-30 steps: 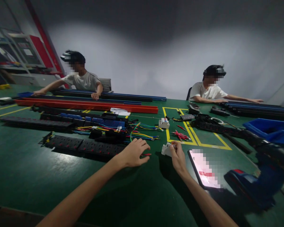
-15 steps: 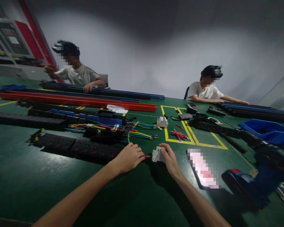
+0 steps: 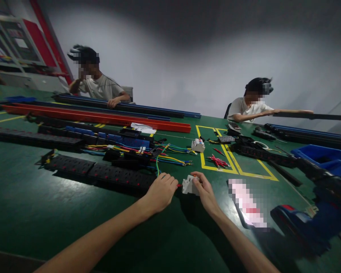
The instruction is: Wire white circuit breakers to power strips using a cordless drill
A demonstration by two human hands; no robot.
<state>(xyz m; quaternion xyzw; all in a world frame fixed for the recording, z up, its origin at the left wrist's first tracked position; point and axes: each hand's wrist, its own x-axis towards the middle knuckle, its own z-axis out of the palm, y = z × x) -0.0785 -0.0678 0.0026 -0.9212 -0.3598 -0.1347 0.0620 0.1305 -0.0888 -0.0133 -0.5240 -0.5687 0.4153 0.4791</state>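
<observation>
Right hand (image 3: 205, 191) gripping white breaker (image 3: 188, 185) on green table (image 3: 31, 212), fingers curled over its top. Left hand (image 3: 161, 190) closed, pinching red wire (image 3: 179, 185) whose tip meets breaker's left side. Just behind: black socket strip (image 3: 102, 173), coloured wires (image 3: 170, 159). Phone (image 3: 247, 204) right of hands.

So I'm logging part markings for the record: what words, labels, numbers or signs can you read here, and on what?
No text can be read.
White circuit breaker held by the right hand: markings too small.
Second circuit breaker on the table: coloured marks, blurred.
Phone screen: pixelated.
Red wall panels: no legible lettering.
White T-shirt print: blurred.
</observation>
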